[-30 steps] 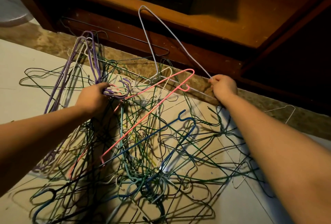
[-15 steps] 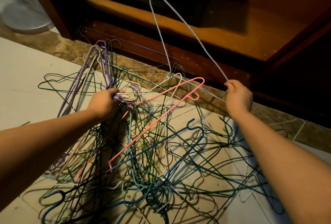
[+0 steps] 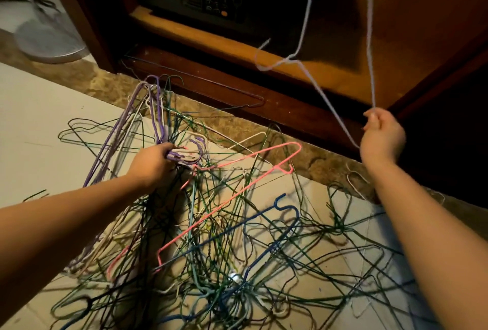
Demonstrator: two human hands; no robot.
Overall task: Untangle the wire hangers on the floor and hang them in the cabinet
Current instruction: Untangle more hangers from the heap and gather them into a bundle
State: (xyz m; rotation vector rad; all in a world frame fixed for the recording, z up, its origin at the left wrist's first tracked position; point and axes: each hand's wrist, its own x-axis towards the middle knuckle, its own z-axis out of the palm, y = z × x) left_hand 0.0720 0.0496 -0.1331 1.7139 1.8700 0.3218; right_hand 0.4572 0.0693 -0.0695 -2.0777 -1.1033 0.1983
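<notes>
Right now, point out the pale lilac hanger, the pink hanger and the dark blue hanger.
pale lilac hanger (image 3: 369, 39): head view, on its steep right strand.
pink hanger (image 3: 224, 208): head view, middle of its long straight bar.
dark blue hanger (image 3: 289, 207): head view, on its hook.

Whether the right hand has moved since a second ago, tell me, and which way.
Yes. The right hand has risen from the stone strip beside the pile to in front of the cabinet base, lifting the pale hanger with it.
</notes>
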